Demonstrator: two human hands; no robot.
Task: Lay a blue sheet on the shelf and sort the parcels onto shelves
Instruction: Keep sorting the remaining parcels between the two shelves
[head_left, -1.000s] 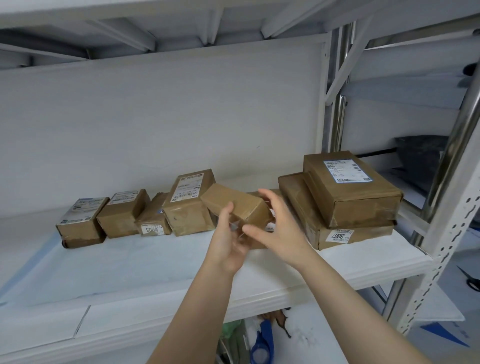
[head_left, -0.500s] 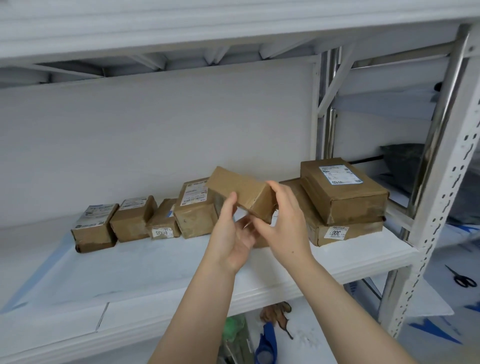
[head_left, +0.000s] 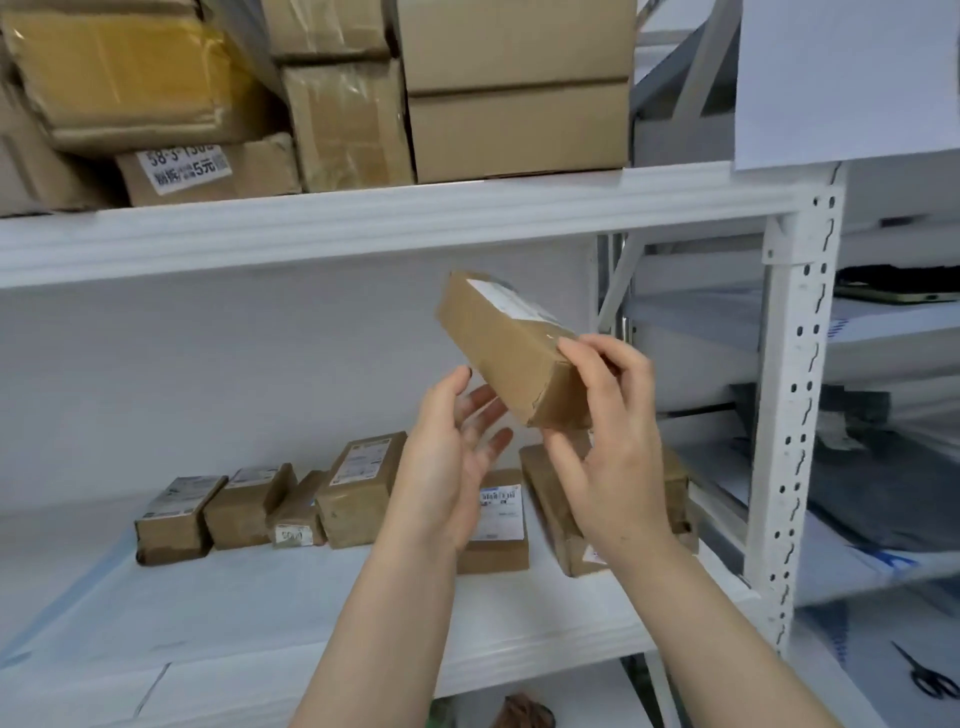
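The fingers (head_left: 589, 347) of my right hand (head_left: 613, 467) curled round the near end of a brown parcel (head_left: 506, 343), holding it in the air. Its long axis ran away from that hand, up and leftward, toward the upper shelf (head_left: 363, 228). My left hand (head_left: 452, 462) lay open just beneath it, relaxed. Below, a blue sheet (head_left: 234, 608) covered the lower shelf (head_left: 311, 680), carrying a row of parcels (head_left: 358, 488).

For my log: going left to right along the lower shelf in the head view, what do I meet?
Leftmost parcel, second parcel, small tagged parcel, tall parcel, left hand, white-label parcel, right hand gripping the raised parcel, post.
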